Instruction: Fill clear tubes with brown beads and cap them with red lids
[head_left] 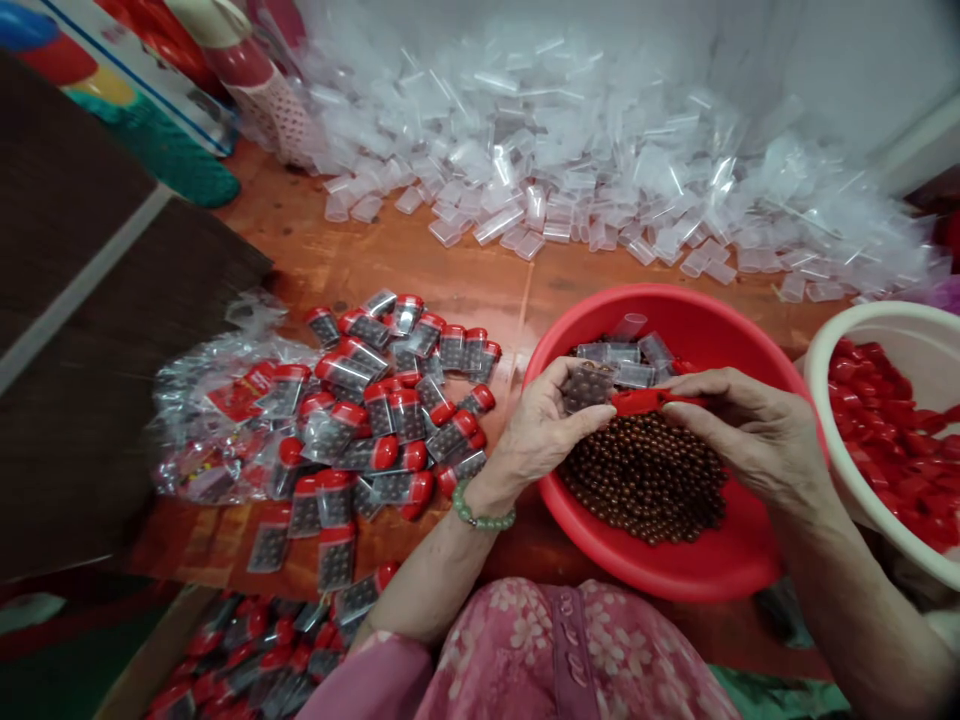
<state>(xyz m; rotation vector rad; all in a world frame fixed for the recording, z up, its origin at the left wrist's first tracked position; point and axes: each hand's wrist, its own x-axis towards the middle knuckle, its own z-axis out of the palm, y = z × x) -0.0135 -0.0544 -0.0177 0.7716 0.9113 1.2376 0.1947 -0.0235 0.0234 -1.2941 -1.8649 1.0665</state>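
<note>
My left hand (pixel 536 425) is closed on a small clear plastic case (pixel 589 388) filled with dark round beads. In my right hand (pixel 750 430), thumb and fingers pinch a red plastic cap (pixel 637 401), which meets the open end of the case; whether it is seated I cannot tell. Both hands are above a red basin (pixel 675 580). Inside it lie many brown beads (pixel 649 480) and, toward the back, several empty clear cases (pixel 656 352). A green bead bracelet circles my left wrist.
Filled cases with red caps (pixel 405 415) are scattered on the wooden table (pixel 360 265) at left, near clear plastic bags (pixel 202 400). More lie lower left. Empty clear cases (pixel 517 200) are heaped along the back. A white tub (pixel 821 400) of red caps stands at right.
</note>
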